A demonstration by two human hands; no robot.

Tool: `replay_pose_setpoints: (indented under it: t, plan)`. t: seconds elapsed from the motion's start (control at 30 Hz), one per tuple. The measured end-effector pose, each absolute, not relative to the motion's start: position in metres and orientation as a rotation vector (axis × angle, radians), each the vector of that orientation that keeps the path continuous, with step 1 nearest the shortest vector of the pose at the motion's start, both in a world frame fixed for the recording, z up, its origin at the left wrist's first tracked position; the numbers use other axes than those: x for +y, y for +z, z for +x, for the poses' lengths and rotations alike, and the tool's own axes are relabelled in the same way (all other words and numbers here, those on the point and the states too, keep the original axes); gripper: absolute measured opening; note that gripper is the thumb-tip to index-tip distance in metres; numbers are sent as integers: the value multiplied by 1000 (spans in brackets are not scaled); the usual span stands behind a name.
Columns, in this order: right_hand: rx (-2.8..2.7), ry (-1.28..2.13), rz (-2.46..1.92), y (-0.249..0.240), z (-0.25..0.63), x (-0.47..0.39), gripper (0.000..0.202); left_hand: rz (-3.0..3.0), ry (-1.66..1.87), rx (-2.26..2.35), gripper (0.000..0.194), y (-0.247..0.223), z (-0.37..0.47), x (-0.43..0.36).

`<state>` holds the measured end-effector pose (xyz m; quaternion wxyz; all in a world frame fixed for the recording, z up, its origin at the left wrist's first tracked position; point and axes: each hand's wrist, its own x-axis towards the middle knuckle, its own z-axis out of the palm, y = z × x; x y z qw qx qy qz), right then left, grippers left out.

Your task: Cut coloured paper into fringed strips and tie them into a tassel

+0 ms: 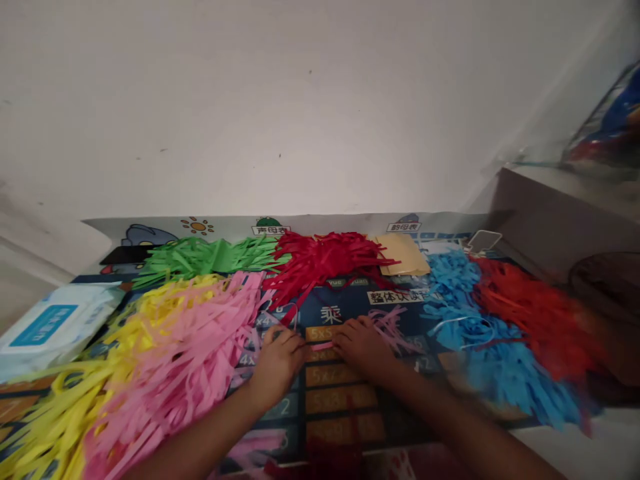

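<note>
My left hand (278, 361) and my right hand (361, 345) rest close together on a printed desk mat (340, 400). Between their fingertips they pinch a short pink paper strip (322, 346), one hand at each end. A heap of pink paper strips (190, 360) lies just left of my left hand. A few loose pale purple strips (395, 327) lie right of my right hand.
Piles of cut paper strips ring the mat: yellow (75, 400), green (205, 257), dark red (325, 260), blue (480, 333), orange-red (540, 320). A tan paper sheet (405, 253) and a wet-wipes pack (50, 327) lie nearby. A white wall stands behind.
</note>
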<state>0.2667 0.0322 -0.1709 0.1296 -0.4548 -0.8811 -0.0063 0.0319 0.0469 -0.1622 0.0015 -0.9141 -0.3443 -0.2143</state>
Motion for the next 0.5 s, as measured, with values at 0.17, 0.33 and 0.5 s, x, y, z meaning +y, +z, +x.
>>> replay_pose_setpoints:
  t: [0.17,0.33,0.5]
  plan:
    - [-2516,119,-1360,-170,274,39,10,-2934,-788,-1317,13,-162,27,49]
    - [-2392,389,-1534,-158,274,45,12,-2938,-690,-1490,17,-162,29,49]
    - [-2434,381,-1595,-147,265,47,7,-2823,-479,-1432,8,-163,36,50]
